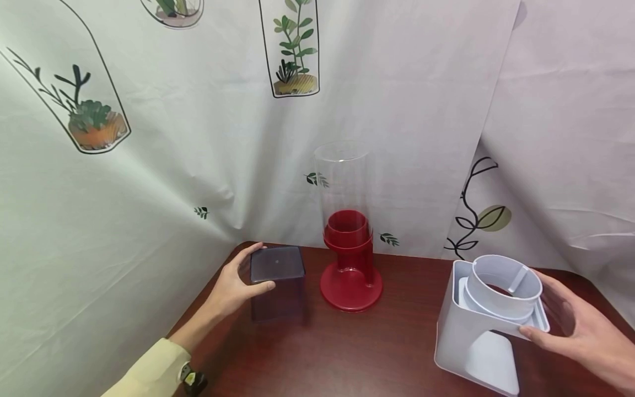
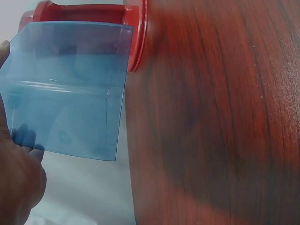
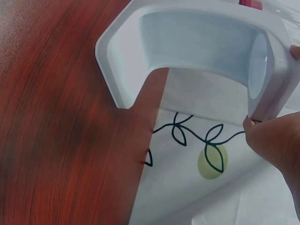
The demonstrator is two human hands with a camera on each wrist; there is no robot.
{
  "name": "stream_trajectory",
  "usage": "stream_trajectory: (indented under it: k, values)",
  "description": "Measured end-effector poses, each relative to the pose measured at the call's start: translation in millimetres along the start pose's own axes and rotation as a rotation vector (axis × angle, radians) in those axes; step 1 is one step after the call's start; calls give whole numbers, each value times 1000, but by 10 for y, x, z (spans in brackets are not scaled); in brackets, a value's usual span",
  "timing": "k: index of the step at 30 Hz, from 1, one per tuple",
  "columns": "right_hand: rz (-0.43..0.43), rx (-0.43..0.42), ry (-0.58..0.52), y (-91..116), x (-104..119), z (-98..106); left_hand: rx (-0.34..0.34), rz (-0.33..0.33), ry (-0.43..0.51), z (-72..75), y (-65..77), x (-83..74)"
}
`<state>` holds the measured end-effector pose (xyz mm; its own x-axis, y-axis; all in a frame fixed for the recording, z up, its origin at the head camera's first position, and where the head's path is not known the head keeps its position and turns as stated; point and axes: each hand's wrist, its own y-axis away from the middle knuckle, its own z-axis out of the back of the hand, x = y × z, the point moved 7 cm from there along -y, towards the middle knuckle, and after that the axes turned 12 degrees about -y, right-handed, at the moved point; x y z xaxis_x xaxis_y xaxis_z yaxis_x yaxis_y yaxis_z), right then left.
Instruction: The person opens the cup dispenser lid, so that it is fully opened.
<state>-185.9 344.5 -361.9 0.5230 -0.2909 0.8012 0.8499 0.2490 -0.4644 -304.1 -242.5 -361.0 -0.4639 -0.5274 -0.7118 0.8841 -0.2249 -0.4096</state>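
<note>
On the left, my left hand [image 1: 235, 284] grips a translucent blue square container [image 1: 278, 264], thumb on its near side and fingers behind. Its closed flat face points up. At the right, my right hand [image 1: 580, 322] holds a white dispenser stand [image 1: 458, 331] by its upper edge, with the thumb in front. A round collar [image 1: 505, 288] rises from the top of this stand, and a flat foot extends below. In the right wrist view the stand's C-shaped side [image 3: 197, 44] shows, with the thumb at its upper part.
Between the hands stands a red dispenser base [image 1: 352, 289] with a clear cylinder [image 1: 344, 182] upright on it. The dark red wooden table [image 1: 347, 353] ends at a white cloth backdrop [image 1: 412, 110] printed with plants, which also hangs along both sides.
</note>
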Motion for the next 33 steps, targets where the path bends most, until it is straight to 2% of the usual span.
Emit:
stream_trajectory:
  k: [4, 10, 21, 27, 33]
  values:
    - [-25, -14, -7, -16, -28, 35, -7, 4, -10, -18, -14, 41]
    - [-2, 7, -109, -89, -42, 48, -2, 13, -23, -74, -66, 121]
    - [-64, -13, -30, -212, -38, 25, 0, 27, -24, -213, -143, 202]
    - [-48, 8, -82, -327, -88, -5, -12, 30, -53, -269, -195, 234]
    - [-87, -1, -89, -437, -165, -35, -13, 23, -51, -310, -260, 257]
